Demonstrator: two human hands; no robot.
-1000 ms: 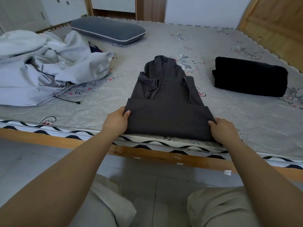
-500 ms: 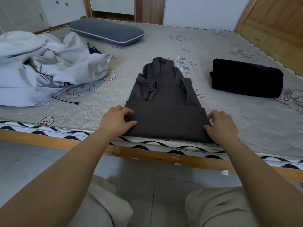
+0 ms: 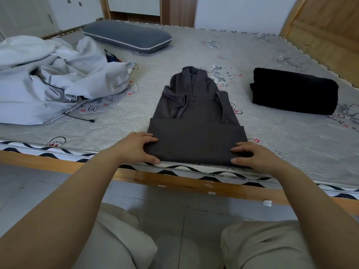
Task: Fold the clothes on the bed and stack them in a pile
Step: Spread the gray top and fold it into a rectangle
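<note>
Pinching the near folded edge of the dark grey garment (image 3: 196,121), we hold one corner in each hand: our left hand (image 3: 136,150) at about 8 o'clock of the cloth, our right hand (image 3: 254,158) at about 4 o'clock, thumbs under and fingers on top. It lies at the near edge of the bed (image 3: 272,144), hem turned up once, sleeves tucked in, collar pointing to 12 o'clock. We judge this piece about half folded. At 2 o'clock sits one finished black folded garment (image 3: 294,91), the start of the pile. At 10 o'clock one rumpled pale heap (image 3: 54,78) waits; how many pieces it holds we cannot tell. One grey pillow (image 3: 128,36) lies at 11 o'clock.
</note>
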